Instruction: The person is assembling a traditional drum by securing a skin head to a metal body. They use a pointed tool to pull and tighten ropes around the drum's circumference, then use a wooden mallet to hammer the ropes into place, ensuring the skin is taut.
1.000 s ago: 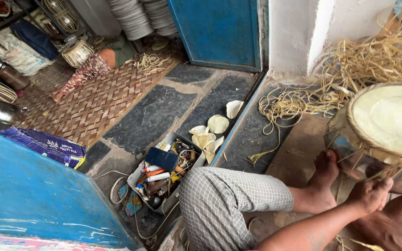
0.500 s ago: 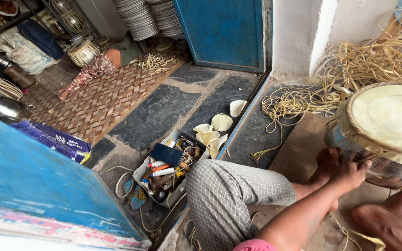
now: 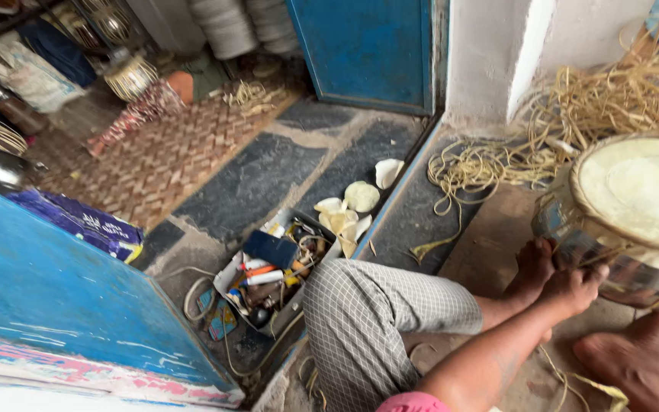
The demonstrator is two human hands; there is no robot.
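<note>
A metal-bodied drum (image 3: 573, 236) with a pale skin head (image 3: 646, 191) stands at the right, laced with pale cane strips. My left hand (image 3: 573, 288) reaches over my checked-cloth leg (image 3: 379, 317) and is closed on a strip at the drum's lower side. My left foot (image 3: 532, 267) presses against the drum next to the hand. My other foot (image 3: 638, 358) lies on the floor below the drum. My right hand is out of view.
Loose cane strips (image 3: 573, 114) are heaped behind the drum. An open box of tools (image 3: 268, 271) and pale leaf cups (image 3: 352, 202) sit on the stone step. A blue board (image 3: 55, 297) stands at the left, a blue door (image 3: 368, 46) at the back, a woven mat (image 3: 162, 160) beyond.
My left hand has moved up from the floor to the drum's lower side beside my foot. The drum has not visibly moved.
</note>
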